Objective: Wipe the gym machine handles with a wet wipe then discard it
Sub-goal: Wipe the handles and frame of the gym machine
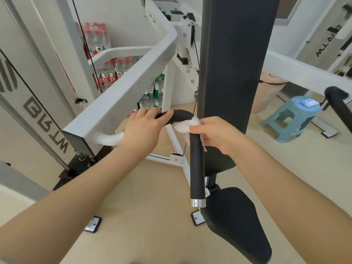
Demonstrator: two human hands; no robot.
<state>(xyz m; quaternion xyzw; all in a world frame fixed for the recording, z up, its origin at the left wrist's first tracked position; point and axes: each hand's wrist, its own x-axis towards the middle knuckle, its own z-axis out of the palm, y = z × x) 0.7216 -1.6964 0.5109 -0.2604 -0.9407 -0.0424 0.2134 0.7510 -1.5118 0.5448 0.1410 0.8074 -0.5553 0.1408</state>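
A black padded handle [197,164] bends from the white machine arm [122,92] and hangs down to a chrome end cap. My left hand [144,128] grips the handle's upper horizontal part, fingers curled over it. My right hand [215,134] holds a crumpled white wet wipe [187,124] wrapped around the top of the vertical part, just below the bend. A second black handle [338,105] shows at the right edge.
The black back pad [234,63] rises just behind the handle, with the black seat [238,223] below. A blue plastic stool [291,117] carrying a wipe packet [309,102] stands on the beige floor at right, a pink bin [266,92] behind it. Water bottle packs [106,71] are stacked at back left.
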